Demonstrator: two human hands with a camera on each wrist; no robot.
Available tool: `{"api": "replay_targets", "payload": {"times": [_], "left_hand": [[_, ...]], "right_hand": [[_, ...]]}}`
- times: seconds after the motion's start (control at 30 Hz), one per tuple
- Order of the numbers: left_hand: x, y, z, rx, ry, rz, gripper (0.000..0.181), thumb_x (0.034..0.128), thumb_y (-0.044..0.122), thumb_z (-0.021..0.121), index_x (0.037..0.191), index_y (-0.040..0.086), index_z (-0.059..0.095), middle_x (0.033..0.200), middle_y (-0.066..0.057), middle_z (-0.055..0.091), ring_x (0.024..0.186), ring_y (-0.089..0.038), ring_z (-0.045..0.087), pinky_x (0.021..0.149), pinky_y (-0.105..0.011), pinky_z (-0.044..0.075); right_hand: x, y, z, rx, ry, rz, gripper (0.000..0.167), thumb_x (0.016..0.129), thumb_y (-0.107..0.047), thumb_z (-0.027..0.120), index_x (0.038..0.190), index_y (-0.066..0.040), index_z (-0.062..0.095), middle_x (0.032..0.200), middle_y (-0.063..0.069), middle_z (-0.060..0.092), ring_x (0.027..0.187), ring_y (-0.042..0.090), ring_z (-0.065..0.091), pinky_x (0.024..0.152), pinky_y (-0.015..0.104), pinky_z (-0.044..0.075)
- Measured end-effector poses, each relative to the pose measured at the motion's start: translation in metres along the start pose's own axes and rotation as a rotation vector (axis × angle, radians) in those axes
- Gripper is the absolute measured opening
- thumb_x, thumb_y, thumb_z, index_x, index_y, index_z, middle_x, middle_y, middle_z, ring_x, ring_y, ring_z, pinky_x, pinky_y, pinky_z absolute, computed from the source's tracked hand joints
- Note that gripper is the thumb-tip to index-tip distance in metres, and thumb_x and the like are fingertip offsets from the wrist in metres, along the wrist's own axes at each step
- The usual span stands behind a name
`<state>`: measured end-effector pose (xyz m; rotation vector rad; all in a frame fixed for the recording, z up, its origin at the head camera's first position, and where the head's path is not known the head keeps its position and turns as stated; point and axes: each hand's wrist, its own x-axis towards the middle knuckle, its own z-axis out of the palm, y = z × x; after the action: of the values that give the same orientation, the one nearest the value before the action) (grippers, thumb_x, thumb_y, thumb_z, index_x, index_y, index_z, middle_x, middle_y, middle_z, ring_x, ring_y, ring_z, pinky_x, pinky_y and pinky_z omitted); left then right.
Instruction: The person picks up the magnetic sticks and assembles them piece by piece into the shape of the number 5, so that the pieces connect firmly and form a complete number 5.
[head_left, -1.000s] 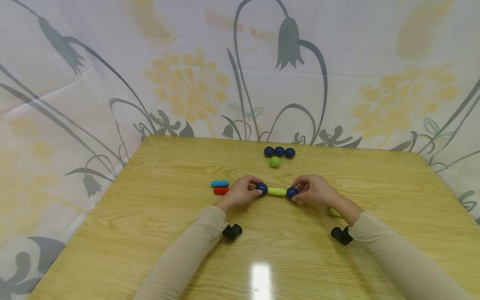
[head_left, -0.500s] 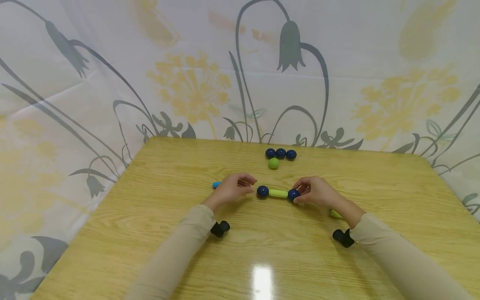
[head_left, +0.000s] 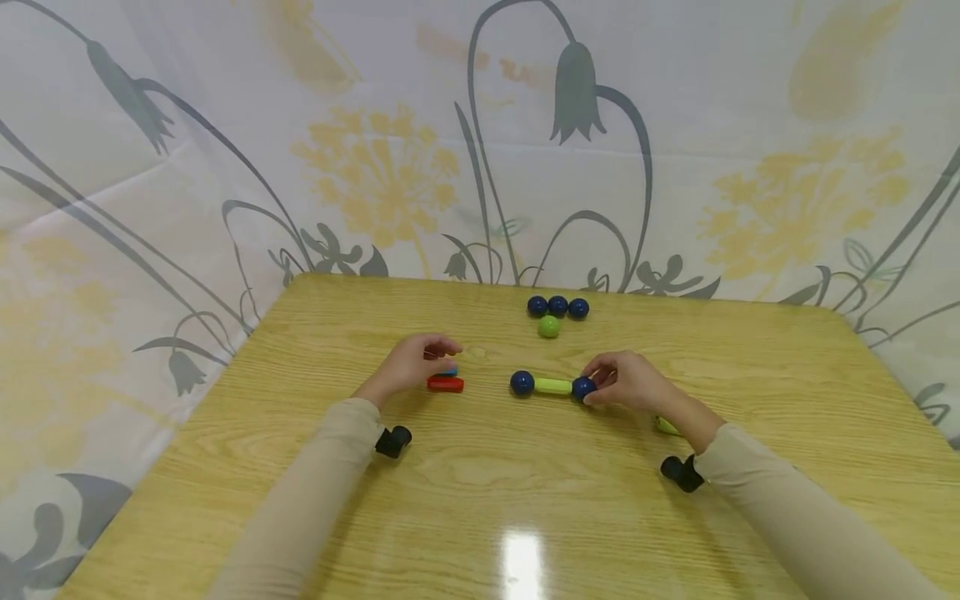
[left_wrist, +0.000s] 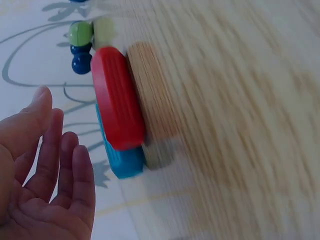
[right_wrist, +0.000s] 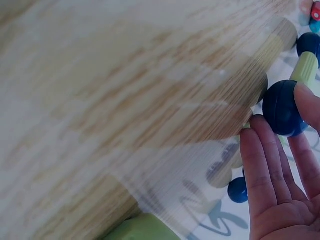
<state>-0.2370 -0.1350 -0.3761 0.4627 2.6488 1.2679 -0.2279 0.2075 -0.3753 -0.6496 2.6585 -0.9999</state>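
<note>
Rod [head_left: 553, 386] lies centrally between two balls [head_left: 522, 383]. Right hand [head_left: 626, 381] pinches the right ball [head_left: 582, 388]; left hand [head_left: 416, 360], released and empty, has moved left near the red stick [head_left: 446, 384], leaving one hand supporting the assembly.

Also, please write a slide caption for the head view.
Right hand holds a navy ball joined to a yellow-green rod; left hand near blue rod and red rod.

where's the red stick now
In the head view, the red stick lies just left of centre, beside the light blue stick and near the left hand.
</note>
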Motion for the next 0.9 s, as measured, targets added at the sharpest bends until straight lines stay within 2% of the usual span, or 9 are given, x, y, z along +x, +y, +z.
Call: {"api": "replay_targets", "payload": {"times": [0.3,0.53,0.7,0.9], "left_hand": [[-0.001,-0.009,-0.007,0.063,-0.047,-0.016,0.025,0.0909,0.009,0.061,0.114,0.000,0.064,0.113,-0.013,0.060,0.104,-0.029,0.054,0.090,-0.040,0.045],[0.000,-0.011,-0.007,0.129,-0.060,-0.017,0.022,0.0914,0.007,0.060,0.112,0.000,0.065,0.109,-0.012,0.062,0.102,-0.028,0.056,0.089,-0.039,0.045],[0.003,-0.014,-0.007,0.140,-0.062,-0.008,0.022,0.0918,0.009,0.060,0.111,0.001,0.065,0.109,-0.011,0.063,0.101,-0.027,0.057,0.088,-0.038,0.046],[0.003,-0.012,-0.008,0.114,-0.030,-0.029,0.026,0.0932,0.010,0.058,0.117,0.000,0.062,0.112,-0.013,0.061,0.102,-0.028,0.056,0.088,-0.039,0.045]], "right_hand": [[-0.001,0.004,0.000,0.060,-0.004,-0.085,0.034,0.077,-0.023,0.077,0.099,0.000,0.065,0.085,0.006,0.064,0.077,0.018,0.062,0.065,0.034,0.052],[-0.001,-0.001,0.001,0.025,0.001,-0.003,0.031,0.078,-0.012,0.076,0.102,0.003,0.065,0.089,0.008,0.064,0.081,0.022,0.062,0.071,0.036,0.052],[-0.001,-0.002,0.000,0.018,-0.004,0.009,0.031,0.078,-0.010,0.075,0.103,0.003,0.064,0.090,0.008,0.064,0.082,0.022,0.062,0.071,0.036,0.052],[-0.001,-0.001,0.001,0.016,-0.001,-0.002,0.030,0.078,-0.010,0.075,0.102,0.004,0.064,0.089,0.007,0.064,0.082,0.023,0.062,0.071,0.036,0.052]]}}
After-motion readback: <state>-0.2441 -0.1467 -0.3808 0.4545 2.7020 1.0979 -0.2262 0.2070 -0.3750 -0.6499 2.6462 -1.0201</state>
